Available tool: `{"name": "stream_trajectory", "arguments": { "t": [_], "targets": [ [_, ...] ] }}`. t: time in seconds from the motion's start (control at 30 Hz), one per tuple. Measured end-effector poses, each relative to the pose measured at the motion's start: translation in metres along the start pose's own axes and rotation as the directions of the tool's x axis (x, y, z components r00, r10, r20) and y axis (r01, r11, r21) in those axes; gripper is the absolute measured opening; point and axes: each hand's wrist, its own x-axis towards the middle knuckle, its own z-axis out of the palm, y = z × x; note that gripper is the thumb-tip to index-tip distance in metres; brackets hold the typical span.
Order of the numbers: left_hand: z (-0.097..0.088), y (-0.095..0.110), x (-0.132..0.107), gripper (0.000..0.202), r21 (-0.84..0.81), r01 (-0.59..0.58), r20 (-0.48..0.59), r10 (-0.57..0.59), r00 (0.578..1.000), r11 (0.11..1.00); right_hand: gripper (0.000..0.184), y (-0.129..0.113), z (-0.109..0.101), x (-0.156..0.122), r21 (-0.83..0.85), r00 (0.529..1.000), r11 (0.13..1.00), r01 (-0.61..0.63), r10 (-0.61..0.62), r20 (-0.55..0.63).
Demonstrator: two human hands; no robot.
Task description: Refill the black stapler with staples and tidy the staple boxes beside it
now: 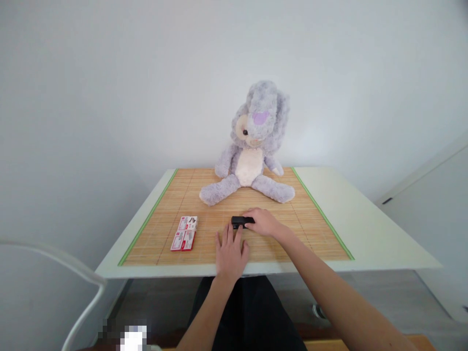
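Head view: right hand is over the right end of a small black object; fingers curled down onto it and closed over that end, left end sticking out clear; how firm the hold is, can't tell; can't tell what the object is either, too small; it lies flat on the bamboo mat, about mid-width, in the near half.

Left hand palm-down on the mat near the front edge; fingers straight, slightly spread, holding nothing; fingertips just short of the black object, the longest ones close to touching its near side; contact not clear.

Two red-and-white boxes lie flat on the mat, left of both hands, touching or nearly touching each other end to end, well apart from the black object.

Grey plush rabbit sits upright at the far edge of the mat, against the wall, legs splayed toward the camera; apart from the hands.

Mat has green side edging and sits on a pale table; white curved rail at lower left.
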Motion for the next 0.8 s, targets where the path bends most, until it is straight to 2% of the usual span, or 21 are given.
{"name": "stream_trajectory", "arguments": {
  "t": [0.17,0.33,0.47,0.57,0.67,0.8],
  "targets": [
    [0.001,0.0,0.001,0.056,0.034,0.017,0.029,-0.018,0.999,0.999,0.033,-0.021,0.003,0.028,-0.021,0.997,0.997,0.068,-0.068,0.028],
    [0.001,0.0,0.003,0.062,0.047,0.024,0.031,-0.025,0.999,0.999,0.024,-0.021,-0.022,0.035,0.012,0.991,0.992,0.129,-0.129,0.017],
    [0.001,0.0,0.002,0.062,0.049,0.025,0.024,-0.027,0.999,0.999,0.021,0.001,-0.054,0.009,0.082,0.993,0.99,0.111,-0.107,-0.046],
    [0.002,-0.001,0.001,0.061,0.048,0.031,0.018,-0.032,0.999,0.998,0.024,0.025,-0.069,-0.022,0.156,0.995,0.987,0.048,-0.033,-0.097],
    [0.002,0.0,0.001,0.061,0.049,0.038,0.013,-0.039,0.999,0.998,0.025,0.053,-0.069,-0.052,0.245,0.99,0.969,-0.038,0.071,-0.125],
    [0.001,0.0,0.001,0.06,0.046,0.053,0.003,-0.053,0.999,0.998,0.025,0.083,-0.048,-0.08,0.374,0.97,0.917,-0.14,0.204,-0.136]
  ]
}}
